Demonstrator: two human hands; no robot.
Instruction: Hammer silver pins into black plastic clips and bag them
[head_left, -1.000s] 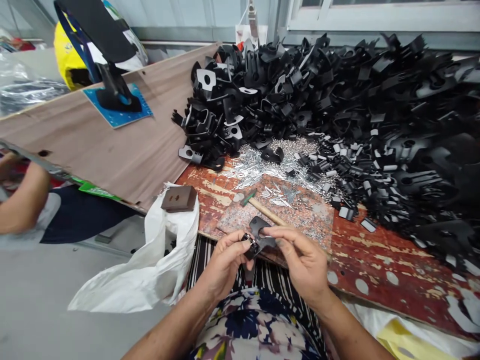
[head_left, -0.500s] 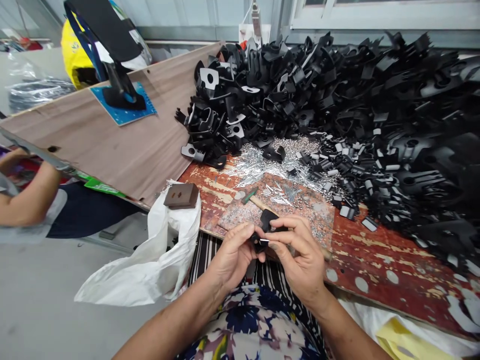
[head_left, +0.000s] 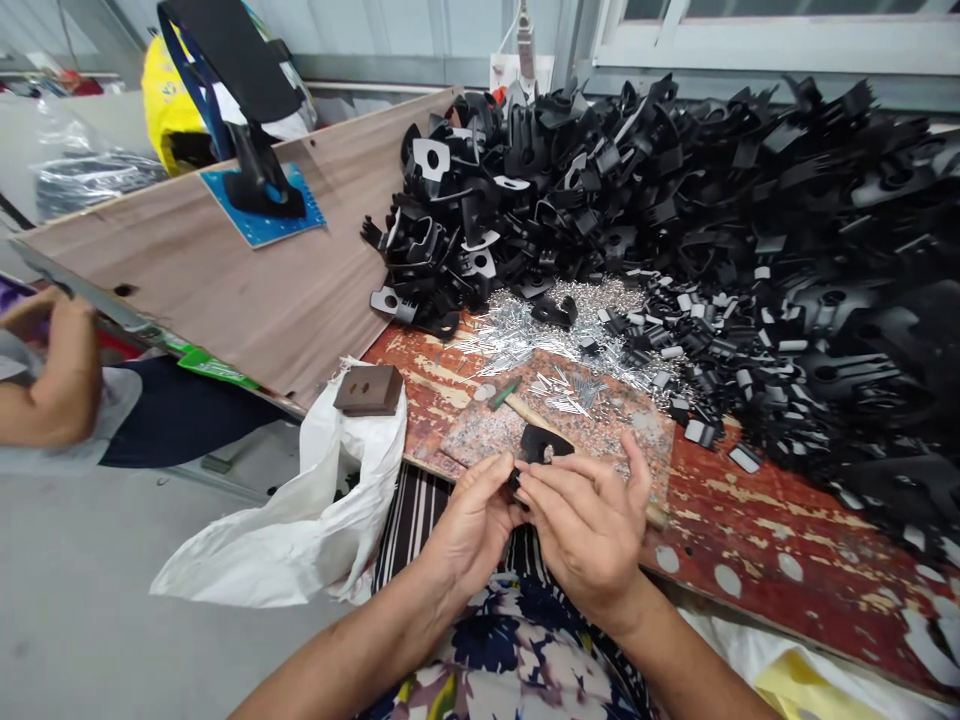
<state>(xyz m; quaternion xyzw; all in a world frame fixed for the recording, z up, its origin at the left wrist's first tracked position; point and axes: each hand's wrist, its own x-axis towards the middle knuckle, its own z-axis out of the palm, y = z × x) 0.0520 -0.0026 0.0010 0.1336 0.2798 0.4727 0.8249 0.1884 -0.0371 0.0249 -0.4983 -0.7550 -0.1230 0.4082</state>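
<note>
A black plastic part (head_left: 541, 440) with a curved end and a hole is held between my two hands, just over the near edge of the bench. My left hand (head_left: 474, 515) is closed around its lower end, thumb on top. The fingertips of my right hand (head_left: 589, 520) press together against the same part, with the little finger lifted away. My fingers hide the spot where they meet. Behind the part, a hammer (head_left: 525, 408) with a green head and wooden handle lies on a speckled stone slab (head_left: 480, 425). Metal pins (head_left: 566, 388) are scattered on the slab.
Black plastic parts (head_left: 637, 180) are heaped at the back and right. Loose pins (head_left: 517, 325) and small black pieces (head_left: 697, 340) lie before them. A brown block (head_left: 367, 390) rests on a white sack (head_left: 322, 520) at left. Another person's arm (head_left: 71, 370) shows far left.
The view has shifted slightly. My right fingers have moved closer over the part, and its curved end shows more. The pale sliver seen earlier at my right fingertips is now out of sight.
</note>
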